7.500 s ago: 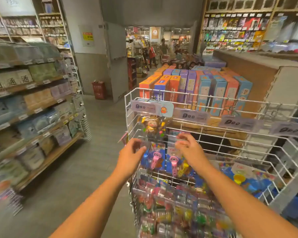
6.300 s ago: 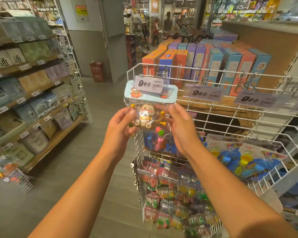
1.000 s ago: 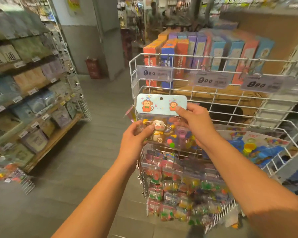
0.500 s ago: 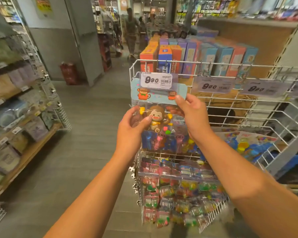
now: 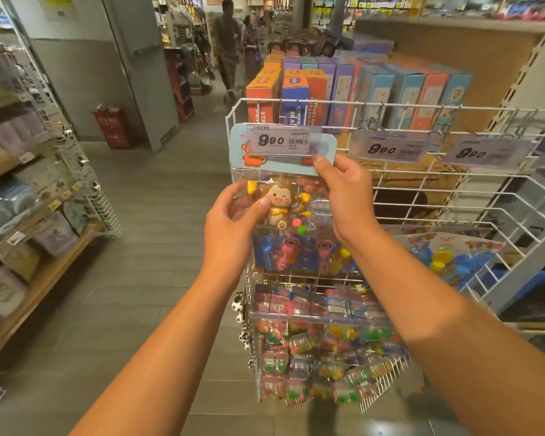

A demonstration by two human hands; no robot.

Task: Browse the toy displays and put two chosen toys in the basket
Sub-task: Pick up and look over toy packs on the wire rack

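Note:
A bagged monkey toy [image 5: 280, 202] with a light blue header card is up against the top of a white wire display rack [image 5: 400, 196], its card behind a 9.90 price tag [image 5: 279, 140]. My left hand [image 5: 233, 221] pinches the clear bag at its left side, thumb on the front. My right hand [image 5: 346, 196] grips the bag's right edge just under the card. Below hang blue-backed packs with pink toys [image 5: 299, 253] and several small bagged toys [image 5: 321, 350]. No basket is in view.
Wooden shelves with packaged goods [image 5: 26, 196] line the left of the grey-floored aisle. Behind the rack stand upright coloured boxes [image 5: 353, 89]. A red bin [image 5: 112, 127] sits by a grey pillar. Two people [image 5: 233, 42] stand far down the aisle.
Both hands have carried the monkey pack up from below the price tags to the rack's top row, its card now behind the price tag. The view has come closer.

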